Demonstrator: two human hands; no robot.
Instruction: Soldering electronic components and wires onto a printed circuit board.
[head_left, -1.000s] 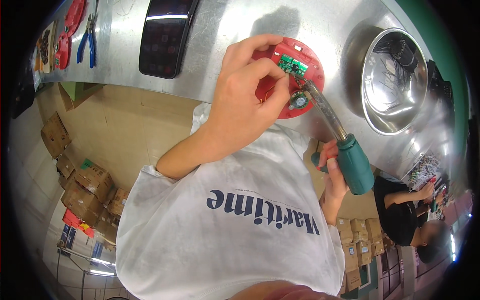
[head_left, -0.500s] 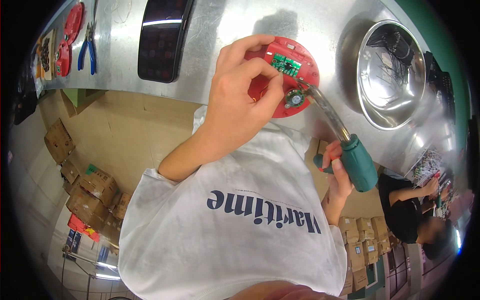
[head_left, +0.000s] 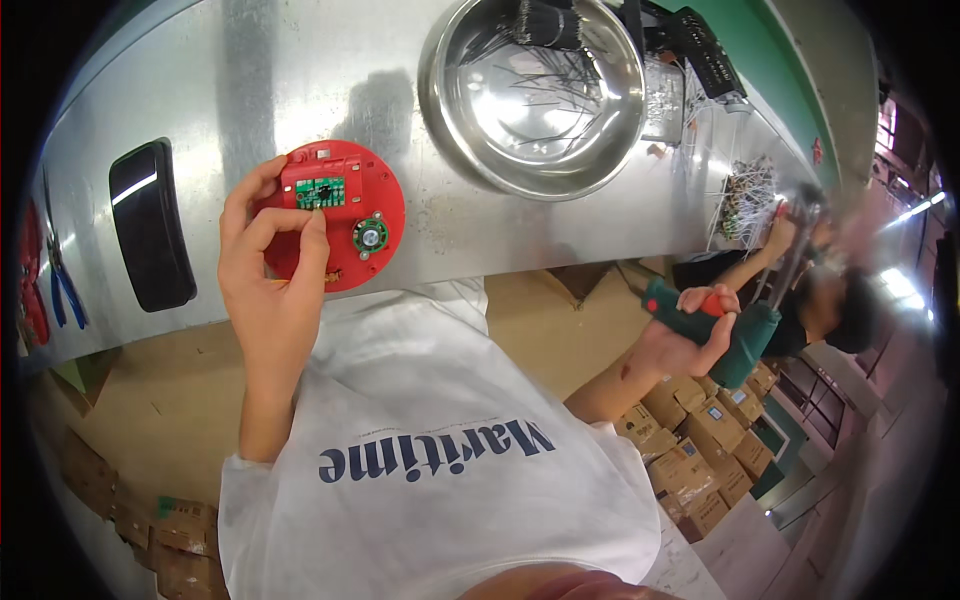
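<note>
Red disc [head_left: 388, 195]: my left hand [head_left: 264, 300] pinched closed at its board [head_left: 322, 193]; right hand [head_left: 680, 343], right of disc, grips soldering iron [head_left: 747, 348].

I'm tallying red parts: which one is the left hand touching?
The round red housing, with the green board in it, at the left hand. The other red parts lie apart, beside the blue pliers.

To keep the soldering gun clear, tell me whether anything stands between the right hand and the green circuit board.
The left hand pinches at the lower edge of the green circuit board; the round speaker sits to the board's lower right. Nothing else visible blocks the right hand; the steel bowl lies farther back.
</note>
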